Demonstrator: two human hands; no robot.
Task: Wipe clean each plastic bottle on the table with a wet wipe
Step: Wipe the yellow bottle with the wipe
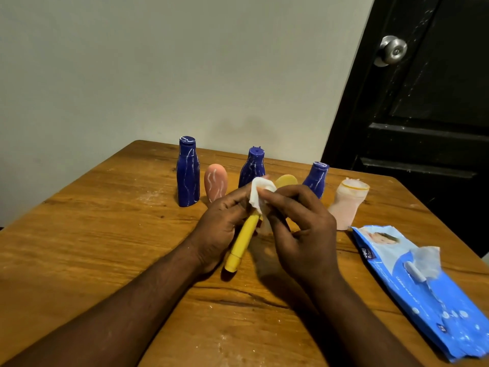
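Yellow bottle (242, 242), slim, held clear of the table (105, 234), left of the wipe pack (423, 287). The left hand (219, 223) curls its fingers round the bottle's upper half. The cap end points down and toward the person and the other end up and away, so the long axis runs near to far with a slight lean toward the pack. The right hand (301, 231) lies on the pack side of the bottle, its thumb and fingertips pinching a folded white wipe (258, 193) against the far end. The wipe hides that end, so how much of it is covered cannot be told.

Judged step: cleaning the far end. The bare cap end lies below the fingers of both hands, so the coming stroke probably has to travel down the axis toward the person, and the right hand is the one placed to make it.

Standing beyond and left of the pack are three blue bottles (188, 173) (252, 168) (316, 178) and a pink bottle (215, 185), all streaked white and apparently awaiting the wipe. A second yellow bottle (285, 181) stands there too, partly hidden behind the right hand. A pale bottle (346, 205) stands closest to the pack.
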